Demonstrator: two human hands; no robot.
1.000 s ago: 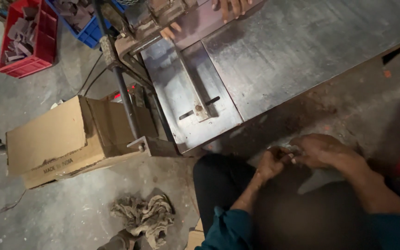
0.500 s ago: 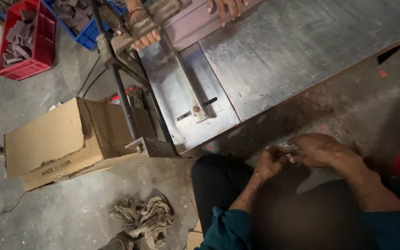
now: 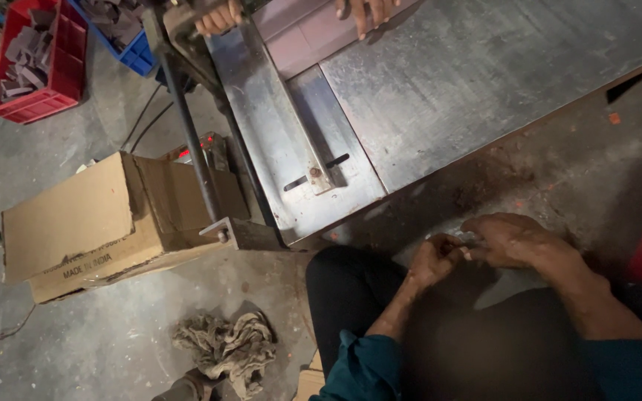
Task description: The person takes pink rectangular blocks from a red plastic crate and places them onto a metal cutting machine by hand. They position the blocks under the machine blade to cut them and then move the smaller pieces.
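My left hand point(image 3: 431, 260) and my right hand point(image 3: 514, 239) meet at the lower right, above my lap. Their fingertips pinch a small pale metal piece point(image 3: 467, 240), which is mostly hidden by the fingers. Both hands hover over a dusty dark surface point(image 3: 559, 163) just in front of the steel machine table point(image 3: 469, 82). My teal sleeves and black trousers fill the bottom of the view.
Another person's two hands point(image 3: 221, 16) point(image 3: 365, 9) rest on the machine at the top edge. An open cardboard box point(image 3: 91, 223) lies on the floor at left, with a rag point(image 3: 224, 345) below it. A red crate point(image 3: 35, 59) and a blue crate point(image 3: 124, 30) hold dark parts.
My hands stay together on the small piece, barely shifting. The other person's hand at the top left has slid along the machine.
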